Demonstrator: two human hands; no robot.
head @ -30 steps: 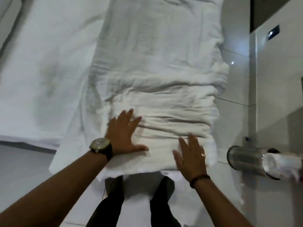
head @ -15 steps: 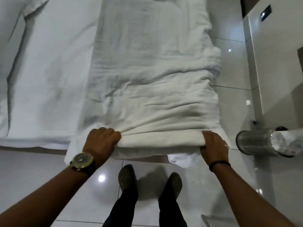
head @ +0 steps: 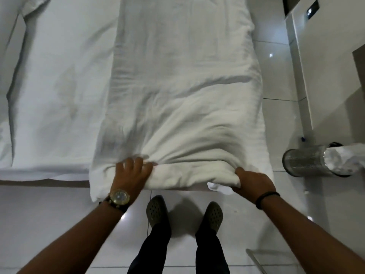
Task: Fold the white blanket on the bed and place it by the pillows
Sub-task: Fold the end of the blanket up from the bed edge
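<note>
Left hand uncurled, now flat on blanket; right hand grips near end. Long strip folded; short folds, pillows left.

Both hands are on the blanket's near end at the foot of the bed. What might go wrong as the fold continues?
1. A loose corner of the white blanket hangs below the roll beside the right hand; it may slip out and spoil the fold.
2. The left hand only rests on top, so that side may lag and skew.
3. The blanket's right edge overhangs the floor near the mesh bin and may slide off.
</note>
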